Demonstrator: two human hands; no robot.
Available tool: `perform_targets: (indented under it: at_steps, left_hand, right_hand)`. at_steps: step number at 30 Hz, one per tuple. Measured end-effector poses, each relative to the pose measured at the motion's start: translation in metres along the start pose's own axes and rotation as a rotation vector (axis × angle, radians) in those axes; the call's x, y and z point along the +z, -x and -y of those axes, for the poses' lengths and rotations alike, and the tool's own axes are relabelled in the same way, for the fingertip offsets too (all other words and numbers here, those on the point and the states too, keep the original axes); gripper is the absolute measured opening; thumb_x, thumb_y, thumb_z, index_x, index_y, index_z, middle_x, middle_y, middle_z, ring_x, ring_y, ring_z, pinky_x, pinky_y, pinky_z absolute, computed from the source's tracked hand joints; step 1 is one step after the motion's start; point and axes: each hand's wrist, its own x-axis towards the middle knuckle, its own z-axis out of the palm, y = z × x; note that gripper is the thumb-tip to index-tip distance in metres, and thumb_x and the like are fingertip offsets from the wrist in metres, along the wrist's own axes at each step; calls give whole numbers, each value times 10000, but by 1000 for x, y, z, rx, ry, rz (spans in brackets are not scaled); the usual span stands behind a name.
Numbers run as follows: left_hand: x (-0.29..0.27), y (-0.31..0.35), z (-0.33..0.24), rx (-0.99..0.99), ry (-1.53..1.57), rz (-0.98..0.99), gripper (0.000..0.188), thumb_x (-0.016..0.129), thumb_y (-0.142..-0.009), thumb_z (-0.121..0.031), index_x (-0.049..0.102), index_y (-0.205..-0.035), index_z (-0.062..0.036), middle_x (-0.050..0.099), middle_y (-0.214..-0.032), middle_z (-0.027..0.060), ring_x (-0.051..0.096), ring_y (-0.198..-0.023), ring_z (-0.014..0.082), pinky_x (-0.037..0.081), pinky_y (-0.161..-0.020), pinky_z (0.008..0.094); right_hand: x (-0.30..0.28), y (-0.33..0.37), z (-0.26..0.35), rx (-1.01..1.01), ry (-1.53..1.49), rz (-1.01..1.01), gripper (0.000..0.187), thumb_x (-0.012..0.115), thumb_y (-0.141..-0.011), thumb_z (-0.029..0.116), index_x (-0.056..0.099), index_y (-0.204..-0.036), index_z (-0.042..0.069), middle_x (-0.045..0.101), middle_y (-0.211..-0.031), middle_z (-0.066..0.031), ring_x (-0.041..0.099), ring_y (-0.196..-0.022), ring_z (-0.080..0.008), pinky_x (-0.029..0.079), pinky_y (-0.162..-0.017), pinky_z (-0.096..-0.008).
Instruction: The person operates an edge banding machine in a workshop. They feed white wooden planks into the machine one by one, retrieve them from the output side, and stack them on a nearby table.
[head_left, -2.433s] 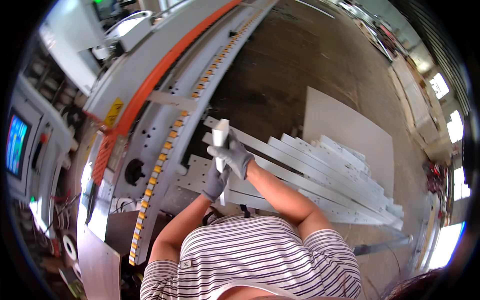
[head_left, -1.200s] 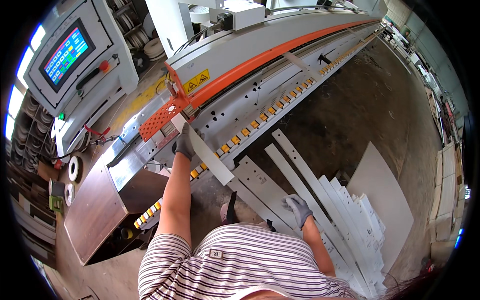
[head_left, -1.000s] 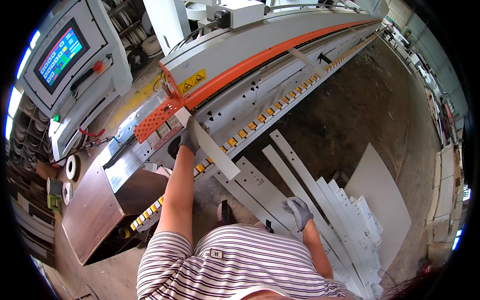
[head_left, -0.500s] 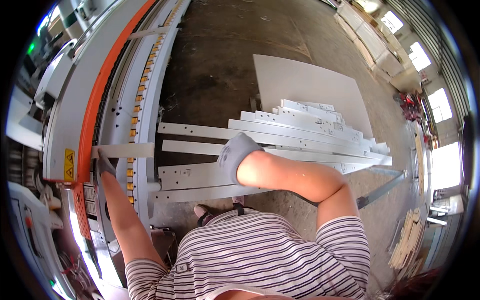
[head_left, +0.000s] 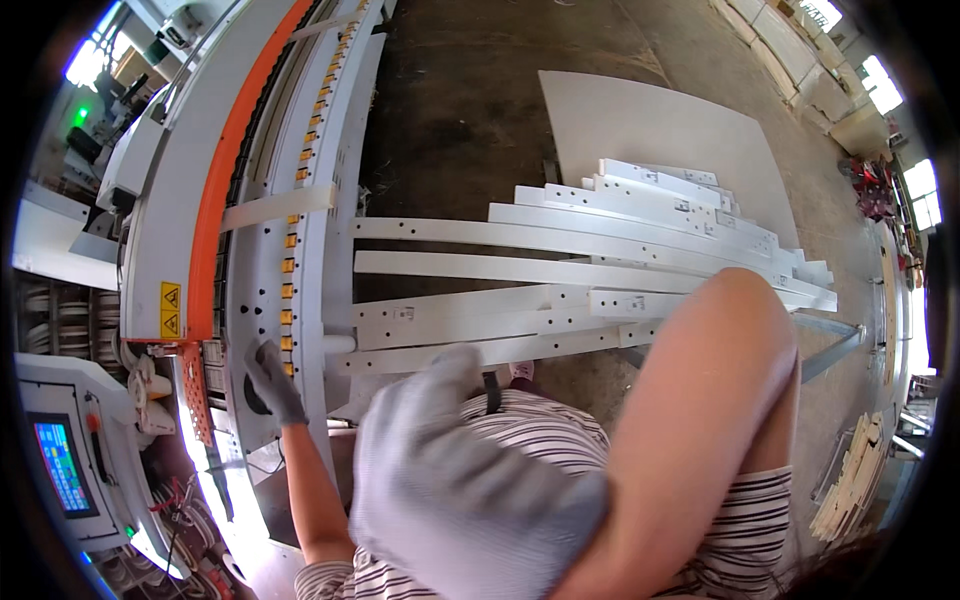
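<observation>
My left hand (head_left: 274,384), in a grey glove, is at the near end of a long machine with an orange stripe, beside its bed (head_left: 309,335). Its fingers are stretched out and hold nothing. Farther along the bed, a short pale strip of board (head_left: 280,207) lies across the row of yellow rollers (head_left: 291,241), apart from that hand. My right hand (head_left: 450,480), gloved in grey, is raised large and blurred in front of my striped shirt. How its fingers close cannot be made out. Beyond it lie several long white strips of board (head_left: 480,270) with dark holes.
A large pale panel (head_left: 660,140) lies behind the strips. Grey metal legs (head_left: 835,352) show under the strips' right end. At lower left stands a control panel with a lit screen (head_left: 62,465). Wooden slats (head_left: 848,470) are stacked on the floor at right.
The short strip has moved away from me along the machine bed, and my left hand has come off it and drawn back. My right hand has left the white strips and risen toward me.
</observation>
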Motion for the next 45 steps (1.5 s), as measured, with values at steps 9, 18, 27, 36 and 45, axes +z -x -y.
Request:
perform_targets:
  at_steps: [9,18,27,36,45]
  left_hand:
    - [-41,46,-20,-126,-81,-80,325,505,-956,-171,473,-1221,15,547,-1121,114,533,-1004,206,435,-871,306]
    - [-127,113,60,-181,-461,-143,306,476,-960,-131,472,-1233,8,575,-1128,179,581,-999,257,473,-844,325]
    - [-107,161,45,-197,-742,46,295,485,-933,-86,483,-1214,4,578,-1089,160,577,-998,239,481,-837,328]
    - [-80,166,33,-213,-722,155,270,492,-927,-85,497,-1182,5,573,-1059,143,569,-977,221,472,-840,320]
    - [-70,179,24,-228,-704,217,246,499,-921,-84,510,-1150,5,569,-1029,126,561,-957,202,464,-842,313]
  right_hand:
    - [131,-138,-55,-504,-270,79,241,636,-725,217,685,-913,74,667,-921,-119,632,-801,-274,511,-645,-416]
    - [379,-121,-309,752,-348,57,470,580,-766,102,516,-1232,106,517,-1278,-113,515,-1170,-265,455,-892,-424]
    - [410,-91,-348,687,-26,176,403,537,-812,200,501,-1209,143,507,-1216,-96,491,-1147,-246,396,-921,-443]
    - [366,-31,-389,909,-120,-80,521,554,-752,160,450,-1259,102,463,-1246,-145,483,-1138,-291,396,-893,-426]
    - [374,-24,-420,877,-147,163,616,624,-746,218,407,-1316,129,470,-1290,-106,417,-1223,-280,360,-973,-435]
